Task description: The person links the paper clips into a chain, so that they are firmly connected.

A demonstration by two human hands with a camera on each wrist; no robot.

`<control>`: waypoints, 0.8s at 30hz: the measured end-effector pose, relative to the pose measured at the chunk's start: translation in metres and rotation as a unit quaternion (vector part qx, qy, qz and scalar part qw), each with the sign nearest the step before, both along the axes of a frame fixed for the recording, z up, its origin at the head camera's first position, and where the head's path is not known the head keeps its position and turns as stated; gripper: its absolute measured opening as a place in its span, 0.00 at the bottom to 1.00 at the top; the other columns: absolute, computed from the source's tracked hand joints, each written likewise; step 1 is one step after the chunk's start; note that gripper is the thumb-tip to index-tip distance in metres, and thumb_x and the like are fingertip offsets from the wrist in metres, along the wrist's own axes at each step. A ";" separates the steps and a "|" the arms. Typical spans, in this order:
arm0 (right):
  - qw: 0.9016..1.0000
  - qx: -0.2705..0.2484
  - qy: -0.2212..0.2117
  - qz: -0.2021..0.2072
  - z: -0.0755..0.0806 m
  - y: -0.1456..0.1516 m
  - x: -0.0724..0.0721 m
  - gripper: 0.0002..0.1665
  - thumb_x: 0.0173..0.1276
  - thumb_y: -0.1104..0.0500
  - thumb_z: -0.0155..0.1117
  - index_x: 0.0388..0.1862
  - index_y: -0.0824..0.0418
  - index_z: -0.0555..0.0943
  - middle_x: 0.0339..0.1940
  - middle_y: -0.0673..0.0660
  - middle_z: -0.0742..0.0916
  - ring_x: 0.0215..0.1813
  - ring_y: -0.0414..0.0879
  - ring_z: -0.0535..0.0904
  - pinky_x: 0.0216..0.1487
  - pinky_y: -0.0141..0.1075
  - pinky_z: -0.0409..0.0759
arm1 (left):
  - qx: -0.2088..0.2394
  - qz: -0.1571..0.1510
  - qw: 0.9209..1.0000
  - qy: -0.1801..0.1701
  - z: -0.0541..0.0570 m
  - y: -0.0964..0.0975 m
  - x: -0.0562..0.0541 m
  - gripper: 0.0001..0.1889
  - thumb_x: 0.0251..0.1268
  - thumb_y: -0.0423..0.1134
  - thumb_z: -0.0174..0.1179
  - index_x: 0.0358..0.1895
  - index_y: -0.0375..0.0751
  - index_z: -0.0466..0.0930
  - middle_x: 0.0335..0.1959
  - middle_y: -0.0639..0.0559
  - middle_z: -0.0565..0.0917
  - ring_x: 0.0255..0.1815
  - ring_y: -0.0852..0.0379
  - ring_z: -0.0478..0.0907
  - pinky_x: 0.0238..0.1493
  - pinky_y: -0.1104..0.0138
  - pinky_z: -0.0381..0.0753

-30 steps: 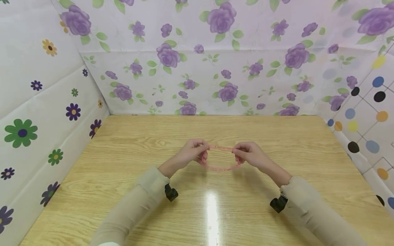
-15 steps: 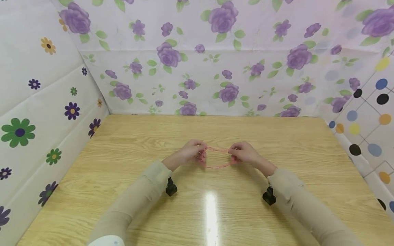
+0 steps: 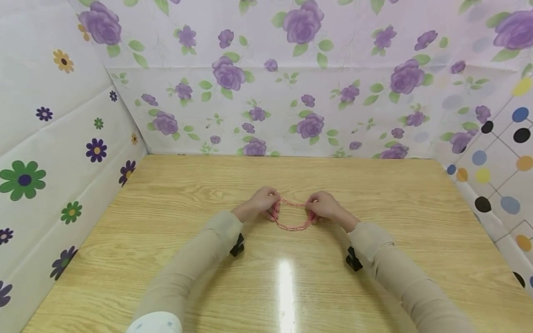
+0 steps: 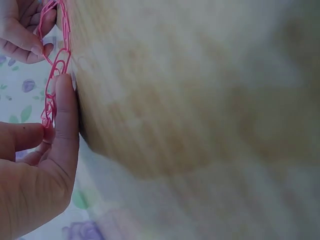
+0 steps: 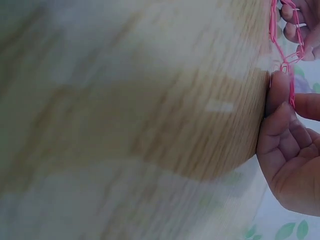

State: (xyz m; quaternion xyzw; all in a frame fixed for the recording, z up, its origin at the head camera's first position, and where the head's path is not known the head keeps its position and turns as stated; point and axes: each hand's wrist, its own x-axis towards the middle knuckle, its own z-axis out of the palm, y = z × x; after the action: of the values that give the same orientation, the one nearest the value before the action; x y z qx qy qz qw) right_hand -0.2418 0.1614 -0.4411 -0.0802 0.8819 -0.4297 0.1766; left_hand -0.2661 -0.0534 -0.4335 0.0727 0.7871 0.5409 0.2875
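Note:
A closed loop of pink paper clips [image 3: 292,228], linked into a chain, hangs just above the table between both hands. My left hand [image 3: 263,201] pinches the loop's left side between thumb and fingers. The opposite side is pinched by my right hand [image 3: 326,206]. In the left wrist view the linked clips [image 4: 59,62] show clearly beside the forefinger, and the thumb presses on one link. The right wrist view has the chain [image 5: 272,25] running up from the right thumb and fingertips toward the other hand. Some links are hidden behind the fingers.
The wooden table [image 3: 287,175] extends all round the hands, with a bright glare streak in front. Flowered cloth [image 3: 266,92] stands behind it. Patterned sheets also rise at the left and right sides. A small black camera [image 3: 237,245] sits on each wrist.
Both hands have come closer together, the right hand moving left most. The loop has narrowed and its front part sags into a rounder curve. Both hands still hold the chain.

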 end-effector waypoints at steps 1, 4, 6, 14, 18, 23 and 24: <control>1.000 0.005 0.000 -0.001 0.000 -0.001 0.000 0.11 0.67 0.63 0.50 0.33 0.69 0.79 0.15 0.57 0.81 0.16 0.45 0.78 0.18 0.32 0.75 | -0.012 -0.004 1.000 0.010 0.000 0.001 -0.001 0.11 0.72 0.34 0.41 0.40 0.27 0.69 0.21 0.43 0.76 0.15 0.53 0.76 0.22 0.60 0.80; 1.000 0.024 0.000 -0.001 0.002 -0.002 0.000 0.11 0.67 0.63 0.49 0.29 0.67 0.77 0.16 0.57 0.81 0.15 0.44 0.77 0.17 0.31 0.73 | -0.060 -0.022 0.997 0.052 0.001 0.006 -0.002 0.10 0.71 0.33 0.41 0.38 0.29 0.69 0.17 0.44 0.75 0.13 0.53 0.75 0.20 0.61 0.79; 0.999 0.034 -0.001 0.001 0.003 -0.003 0.000 0.12 0.67 0.63 0.48 0.28 0.67 0.76 0.15 0.57 0.80 0.15 0.45 0.77 0.16 0.31 0.71 | -0.088 -0.032 0.993 0.075 0.003 0.009 -0.002 0.10 0.71 0.33 0.41 0.38 0.30 0.70 0.15 0.44 0.74 0.12 0.54 0.75 0.19 0.62 0.79; 0.999 0.036 0.006 0.026 0.003 0.003 0.002 0.09 0.67 0.62 0.52 0.31 0.67 0.77 0.15 0.56 0.80 0.15 0.45 0.77 0.17 0.32 0.72 | -0.158 -0.023 0.973 0.167 0.009 0.013 0.000 0.12 0.68 0.31 0.40 0.40 0.30 0.75 0.15 0.48 0.71 0.11 0.59 0.69 0.15 0.69 0.74; 0.998 0.045 0.025 0.035 0.003 0.007 0.002 0.09 0.67 0.60 0.55 0.33 0.66 0.77 0.15 0.56 0.80 0.16 0.45 0.77 0.18 0.33 0.74 | -0.201 -0.021 0.954 0.222 0.009 0.013 -0.001 0.11 0.66 0.31 0.42 0.35 0.31 0.76 0.20 0.50 0.73 0.17 0.60 0.66 0.17 0.72 0.67; 0.997 0.059 0.048 0.027 0.005 0.018 0.003 0.13 0.68 0.58 0.54 0.40 0.69 0.76 0.20 0.56 0.81 0.19 0.45 0.78 0.22 0.36 0.78 | -0.199 -0.017 0.956 0.216 0.009 0.008 -0.001 0.12 0.67 0.32 0.41 0.40 0.31 0.76 0.30 0.46 0.78 0.23 0.58 0.69 0.22 0.71 0.68; 0.996 0.062 0.056 0.025 0.005 0.022 0.004 0.14 0.68 0.58 0.54 0.42 0.69 0.76 0.22 0.57 0.82 0.20 0.45 0.78 0.22 0.36 0.78 | -0.196 -0.018 0.956 0.216 0.010 0.005 -0.001 0.13 0.67 0.33 0.41 0.42 0.31 0.75 0.33 0.44 0.78 0.24 0.57 0.70 0.24 0.70 0.70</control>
State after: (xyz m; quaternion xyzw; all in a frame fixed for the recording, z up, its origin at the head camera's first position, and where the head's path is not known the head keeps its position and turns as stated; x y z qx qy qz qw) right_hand -0.2376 0.1830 -0.4356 -0.1152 0.9130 -0.3645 0.1422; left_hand -0.2666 -0.0487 -0.4239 0.1441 0.9197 0.3417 0.1284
